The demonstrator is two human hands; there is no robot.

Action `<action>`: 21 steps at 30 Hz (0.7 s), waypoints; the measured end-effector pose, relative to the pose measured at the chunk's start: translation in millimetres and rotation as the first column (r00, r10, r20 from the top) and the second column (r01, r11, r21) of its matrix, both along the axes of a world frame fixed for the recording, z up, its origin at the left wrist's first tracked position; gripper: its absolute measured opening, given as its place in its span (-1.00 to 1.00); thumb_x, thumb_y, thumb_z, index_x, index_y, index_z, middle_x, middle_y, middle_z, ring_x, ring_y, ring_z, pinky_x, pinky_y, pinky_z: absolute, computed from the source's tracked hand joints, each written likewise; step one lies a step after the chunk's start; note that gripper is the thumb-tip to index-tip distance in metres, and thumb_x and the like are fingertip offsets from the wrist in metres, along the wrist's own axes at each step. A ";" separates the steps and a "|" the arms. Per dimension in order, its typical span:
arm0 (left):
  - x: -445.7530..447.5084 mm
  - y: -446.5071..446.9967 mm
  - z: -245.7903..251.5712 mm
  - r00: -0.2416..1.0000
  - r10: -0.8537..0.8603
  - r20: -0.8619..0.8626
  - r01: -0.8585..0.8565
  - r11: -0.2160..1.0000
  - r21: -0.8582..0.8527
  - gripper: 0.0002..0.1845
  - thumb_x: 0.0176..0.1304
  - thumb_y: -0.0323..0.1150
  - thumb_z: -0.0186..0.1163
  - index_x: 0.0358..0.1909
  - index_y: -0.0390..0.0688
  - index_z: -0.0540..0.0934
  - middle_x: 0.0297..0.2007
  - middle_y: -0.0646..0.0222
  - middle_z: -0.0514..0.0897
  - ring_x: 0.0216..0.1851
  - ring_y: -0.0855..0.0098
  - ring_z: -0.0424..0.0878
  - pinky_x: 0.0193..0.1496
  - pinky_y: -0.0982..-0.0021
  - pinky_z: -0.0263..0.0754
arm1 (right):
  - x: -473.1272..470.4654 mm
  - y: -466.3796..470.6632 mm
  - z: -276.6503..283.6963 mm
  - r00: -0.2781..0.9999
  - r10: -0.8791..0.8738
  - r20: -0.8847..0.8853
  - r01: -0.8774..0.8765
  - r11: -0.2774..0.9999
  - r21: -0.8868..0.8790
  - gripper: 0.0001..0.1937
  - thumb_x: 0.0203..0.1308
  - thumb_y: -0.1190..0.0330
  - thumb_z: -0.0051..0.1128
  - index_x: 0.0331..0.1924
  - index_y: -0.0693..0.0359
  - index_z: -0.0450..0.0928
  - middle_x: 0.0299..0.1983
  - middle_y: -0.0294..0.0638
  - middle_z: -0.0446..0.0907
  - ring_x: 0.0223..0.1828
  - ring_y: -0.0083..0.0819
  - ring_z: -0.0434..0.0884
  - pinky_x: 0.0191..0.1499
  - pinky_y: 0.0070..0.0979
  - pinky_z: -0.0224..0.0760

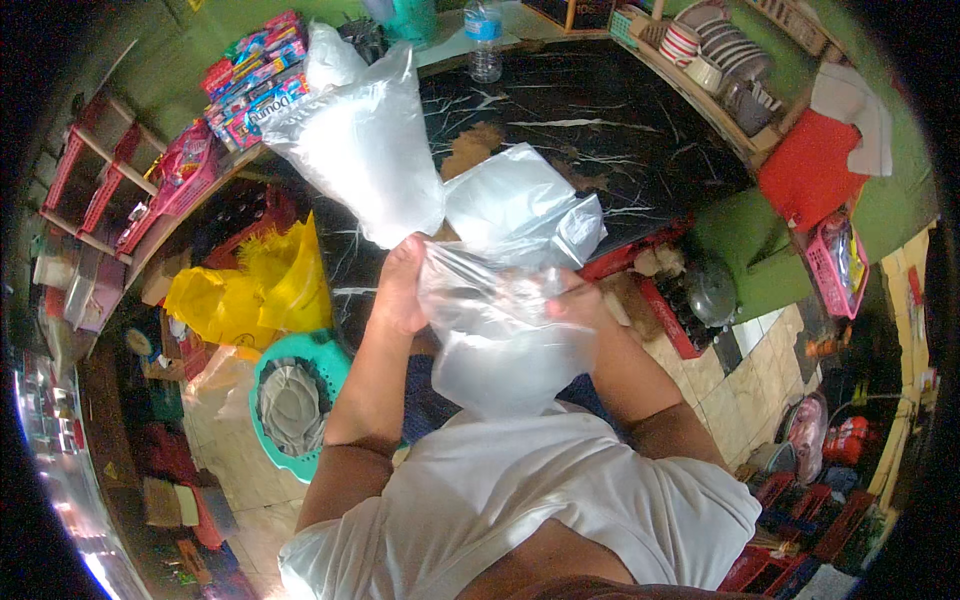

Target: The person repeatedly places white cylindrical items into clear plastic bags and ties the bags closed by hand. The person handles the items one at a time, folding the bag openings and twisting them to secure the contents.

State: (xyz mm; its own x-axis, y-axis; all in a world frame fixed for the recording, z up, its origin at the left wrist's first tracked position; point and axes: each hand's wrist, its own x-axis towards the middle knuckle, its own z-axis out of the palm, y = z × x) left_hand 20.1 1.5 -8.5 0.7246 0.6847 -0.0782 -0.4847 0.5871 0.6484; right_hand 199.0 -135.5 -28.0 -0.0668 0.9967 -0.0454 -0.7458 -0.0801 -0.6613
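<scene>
Close to my chest, a clear plastic bag [510,360] hangs between my hands. Its upper left edge is gripped by my left hand [403,289], thumb on top. My right hand [576,298], blurred and partly behind the shiny film, holds the other side. Just beyond lies a folded stack of clear plastic bags [510,196] on the black marble-patterned tabletop [637,135]. A large, full-looking translucent plastic bag [367,142] leans beside it at the upper left. Brown patches show on the tabletop behind the stack.
A water bottle [484,45] stands at the table's far edge. Sachet packs [259,82] sit at the back left. A yellow plastic bag [289,289] and a turquoise basket [274,442] holding grey cloth are at the left. A dish shelf [694,86] runs along the back right.
</scene>
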 end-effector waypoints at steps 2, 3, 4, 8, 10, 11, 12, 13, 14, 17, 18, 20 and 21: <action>-14.3 13.9 -25.3 0.981 -0.187 0.057 0.176 0.973 0.151 -0.71 0.10 -0.11 0.17 -0.37 -0.14 0.48 -0.40 0.31 0.58 -0.37 0.40 0.57 -0.28 0.33 0.51 | 4.9 -0.7 8.5 0.985 0.075 -0.156 -0.048 0.985 0.167 -0.47 -0.28 0.40 0.25 -0.11 0.42 0.38 -0.19 0.06 0.50 -0.17 -0.14 0.53 -0.03 -0.31 0.36; -16.9 10.2 -23.0 0.989 -0.142 -0.038 0.147 0.965 0.218 -0.71 0.10 -0.12 0.18 -0.42 -0.15 0.46 -0.45 0.35 0.55 -0.42 0.42 0.55 -0.34 0.36 0.49 | 6.6 -3.0 15.2 0.980 0.081 -0.182 -0.050 0.984 0.170 -0.55 -0.24 0.39 0.23 -0.18 0.42 0.41 -0.24 0.07 0.51 -0.25 -0.16 0.55 -0.12 -0.34 0.41; -19.3 5.1 -15.9 0.988 -0.089 -0.130 0.123 0.950 0.288 -0.70 0.09 -0.12 0.19 -0.46 -0.16 0.45 -0.49 0.38 0.53 -0.47 0.45 0.53 -0.40 0.39 0.48 | 8.0 -4.9 22.9 0.975 0.091 -0.204 -0.055 0.983 0.176 -0.62 -0.21 0.38 0.21 -0.25 0.41 0.44 -0.30 0.07 0.52 -0.32 -0.19 0.56 -0.21 -0.36 0.45; -33.7 5.5 27.2 0.977 0.101 0.188 -0.128 0.983 0.133 -0.70 0.06 -0.16 0.24 -0.51 -0.18 0.44 -0.54 0.45 0.48 -0.54 0.55 0.44 -0.48 0.56 0.31 | 19.1 -2.7 -7.9 0.952 0.172 0.255 -0.171 0.985 -0.023 -0.72 -0.11 0.44 0.22 -0.25 0.33 0.47 -0.36 -0.14 0.55 -0.37 -0.39 0.56 -0.27 -0.51 0.40; -47.3 18.4 18.6 0.983 -0.052 0.176 -0.007 0.948 0.319 -0.72 0.06 -0.19 0.24 -0.49 -0.19 0.46 -0.51 0.44 0.50 -0.50 0.53 0.47 -0.46 0.54 0.34 | 2.0 -4.6 17.7 0.832 0.214 0.512 -0.197 0.977 -0.087 -0.75 -0.21 0.46 0.27 -0.36 0.30 0.51 -0.43 -0.18 0.55 -0.44 -0.43 0.53 -0.38 -0.49 0.36; -53.2 23.4 16.4 0.979 -0.128 0.156 0.054 0.912 0.407 -0.73 0.06 -0.20 0.25 -0.48 -0.20 0.47 -0.50 0.43 0.51 -0.49 0.53 0.48 -0.44 0.54 0.35 | 4.1 -0.8 11.9 0.814 0.269 0.515 -0.307 0.952 -0.012 -0.80 -0.21 0.49 0.27 -0.41 0.28 0.52 -0.47 -0.17 0.55 -0.46 -0.42 0.53 -0.39 -0.48 0.36; -61.1 21.1 25.3 0.985 -0.164 0.061 0.119 0.886 0.449 -0.76 0.05 -0.24 0.25 -0.51 -0.20 0.50 -0.49 0.40 0.54 -0.47 0.53 0.49 -0.43 0.52 0.35 | 7.5 2.8 17.2 0.832 0.185 0.524 -0.326 0.926 0.190 -0.82 -0.17 0.42 0.26 -0.43 0.29 0.54 -0.47 -0.15 0.56 -0.49 -0.40 0.52 -0.41 -0.49 0.35; -68.7 21.0 40.6 0.976 -0.211 -0.054 0.200 0.771 0.605 -0.76 0.04 -0.24 0.26 -0.53 -0.20 0.50 -0.50 0.40 0.54 -0.48 0.53 0.48 -0.43 0.52 0.35 | 12.1 7.0 28.5 0.853 0.102 0.511 -0.333 0.862 0.383 -0.81 -0.14 0.36 0.25 -0.44 0.29 0.55 -0.48 -0.13 0.58 -0.52 -0.38 0.51 -0.42 -0.50 0.33; -76.7 20.2 58.9 0.956 -0.233 -0.176 0.286 0.625 0.727 -0.76 0.02 -0.24 0.27 -0.55 -0.20 0.51 -0.51 0.39 0.55 -0.48 0.53 0.48 -0.43 0.52 0.34 | 16.4 11.9 43.1 0.876 0.024 0.481 -0.328 0.761 0.560 -0.78 -0.10 0.29 0.23 -0.45 0.29 0.56 -0.48 -0.12 0.59 -0.55 -0.35 0.50 -0.43 -0.51 0.32; -82.4 9.0 107.8 0.972 -0.198 -0.128 0.187 0.318 0.929 -0.72 0.01 -0.20 0.26 -0.60 -0.21 0.52 -0.57 0.36 0.56 -0.49 0.47 0.50 -0.38 0.45 0.37 | 25.2 38.8 123.9 0.812 0.170 0.558 -0.575 0.397 0.715 -0.70 -0.07 0.16 0.12 -0.59 0.26 0.60 -0.58 -0.08 0.57 -0.67 -0.32 0.42 -0.61 -0.48 0.09; -82.3 7.8 118.2 0.984 -0.180 0.002 0.059 0.331 0.942 -0.73 0.03 -0.20 0.25 -0.56 -0.21 0.52 -0.58 0.37 0.56 -0.49 0.45 0.51 -0.35 0.43 0.39 | 19.6 51.0 149.2 0.784 0.159 0.600 -0.620 0.255 0.742 -0.68 -0.07 0.13 0.09 -0.64 0.24 0.61 -0.61 -0.08 0.56 -0.70 -0.32 0.39 -0.65 -0.48 0.00; -87.6 24.4 134.4 0.970 -0.162 0.181 -0.095 0.432 0.897 -0.74 0.06 -0.19 0.21 -0.45 -0.20 0.52 -0.54 0.37 0.57 -0.44 0.43 0.54 -0.26 0.36 0.43 | 7.7 83.9 190.7 0.799 0.228 0.556 -0.600 0.255 0.758 -0.70 -0.07 0.15 0.08 -0.58 0.26 0.59 -0.58 -0.08 0.56 -0.66 -0.32 0.41 -0.61 -0.47 0.05; -75.7 39.1 147.6 0.966 -0.067 0.248 -0.166 0.574 0.802 -0.73 0.08 -0.18 0.20 -0.39 -0.19 0.51 -0.49 0.36 0.58 -0.40 0.43 0.54 -0.25 0.33 0.45 | 6.5 95.9 205.0 0.842 0.211 0.497 -0.537 0.424 0.730 -0.70 -0.06 0.16 0.08 -0.55 0.27 0.58 -0.56 -0.08 0.56 -0.64 -0.32 0.42 -0.58 -0.47 0.07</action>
